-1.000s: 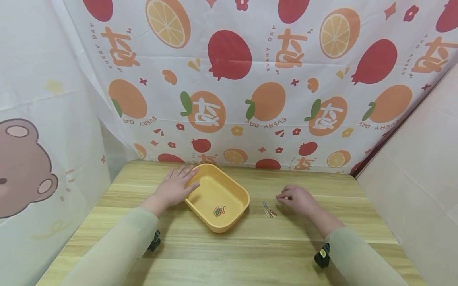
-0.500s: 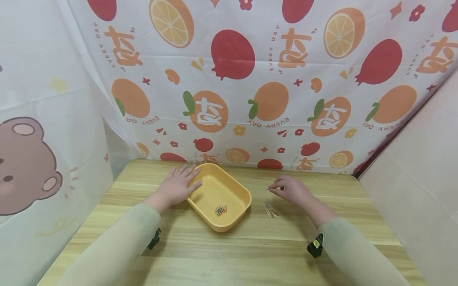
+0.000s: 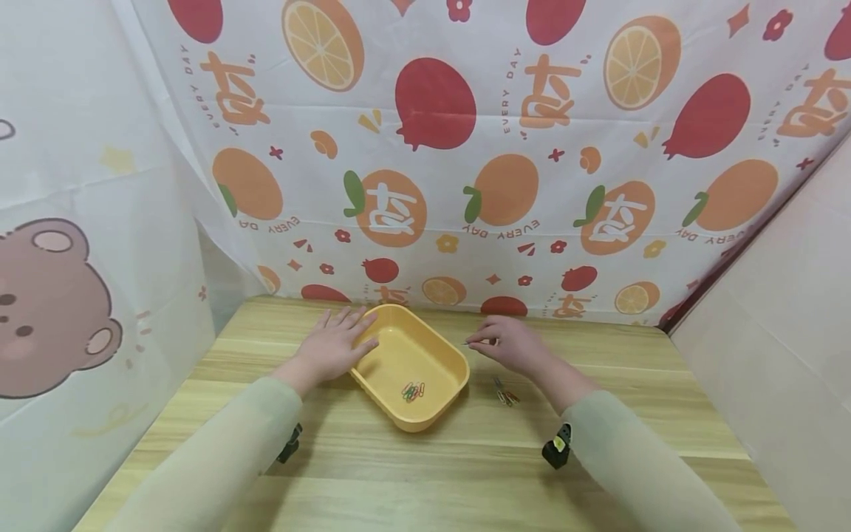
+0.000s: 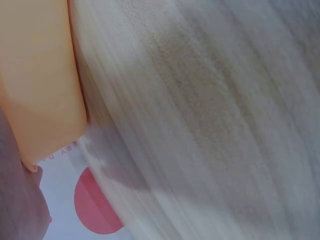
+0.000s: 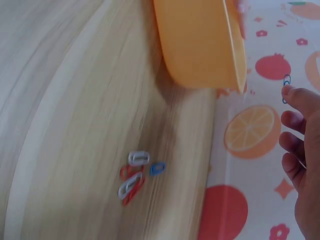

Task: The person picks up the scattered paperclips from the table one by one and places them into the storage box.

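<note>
A yellow plastic tray (image 3: 435,362) lies at an angle on the table, with several coloured paper clips (image 3: 413,391) in its near end. My left hand (image 3: 329,347) rests on the tray's left rim, fingers spread and straight. In the left wrist view only part of that hand (image 4: 22,195) shows beside the tray's wall. Between thumb and forefinger, my right hand (image 3: 510,346) pinches a blue paper clip (image 5: 287,79) just off the tray's right rim. Below and right of this hand, a small group of loose paper clips (image 5: 131,182), white, red and blue, lies on the table.
The wood-grain table (image 3: 399,480) ends at a fruit-print cloth (image 3: 439,185) hanging behind the tray. White cloth walls stand at the left (image 3: 159,295) and right (image 3: 764,295) sides. A black wrist-worn device (image 3: 557,447) hangs under the right sleeve.
My right hand has lifted away from the loose clips and moved left towards the tray, carrying the pinched paper clip. The left hand stays on the rim. The head view has shifted slightly.
</note>
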`<state>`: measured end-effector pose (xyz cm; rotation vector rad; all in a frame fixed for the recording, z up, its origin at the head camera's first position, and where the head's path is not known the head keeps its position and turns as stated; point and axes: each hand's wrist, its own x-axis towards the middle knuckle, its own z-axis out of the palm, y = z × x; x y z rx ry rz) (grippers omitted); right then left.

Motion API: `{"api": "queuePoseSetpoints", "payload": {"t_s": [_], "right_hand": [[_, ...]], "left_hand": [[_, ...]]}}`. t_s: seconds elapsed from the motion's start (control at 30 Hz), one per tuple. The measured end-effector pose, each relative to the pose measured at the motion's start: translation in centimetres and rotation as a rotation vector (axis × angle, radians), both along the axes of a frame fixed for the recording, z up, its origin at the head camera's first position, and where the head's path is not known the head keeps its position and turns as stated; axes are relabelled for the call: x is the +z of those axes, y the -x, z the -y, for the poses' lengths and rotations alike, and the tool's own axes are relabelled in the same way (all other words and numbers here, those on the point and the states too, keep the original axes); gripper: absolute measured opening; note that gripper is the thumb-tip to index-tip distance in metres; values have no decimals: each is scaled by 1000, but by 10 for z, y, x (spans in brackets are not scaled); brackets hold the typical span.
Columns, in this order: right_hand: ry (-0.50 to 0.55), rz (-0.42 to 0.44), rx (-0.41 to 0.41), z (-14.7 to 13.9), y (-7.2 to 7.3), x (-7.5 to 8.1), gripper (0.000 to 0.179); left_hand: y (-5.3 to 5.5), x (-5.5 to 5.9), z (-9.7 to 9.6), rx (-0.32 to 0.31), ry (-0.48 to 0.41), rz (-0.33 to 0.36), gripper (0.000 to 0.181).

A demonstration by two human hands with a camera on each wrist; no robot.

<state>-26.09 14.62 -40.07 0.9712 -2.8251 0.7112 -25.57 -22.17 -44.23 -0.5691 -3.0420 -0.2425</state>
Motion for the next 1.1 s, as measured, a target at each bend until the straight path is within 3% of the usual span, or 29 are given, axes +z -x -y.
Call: {"api": "queuePoseSetpoints", "payload": {"t_s": [0.27,0.47,0.6,0.73,1.1], "right_hand": [[-40,-55,148,30,0,1,15],[-157,-160,264,49,3,-14,13],[-272,-147,280,61,0,-22,12],[-366,-117,295,75,-1,-21,11],[-567,-146,365,100,1,-19,11]], "left_hand": [[0,1,0,13,19,0,65],[1,2,0,12,21,3,65],[1,1,-2,8,18,5,66],[1,1,-3,2,15,-6,70],[0,0,-3,11,22,-8,74]]}}
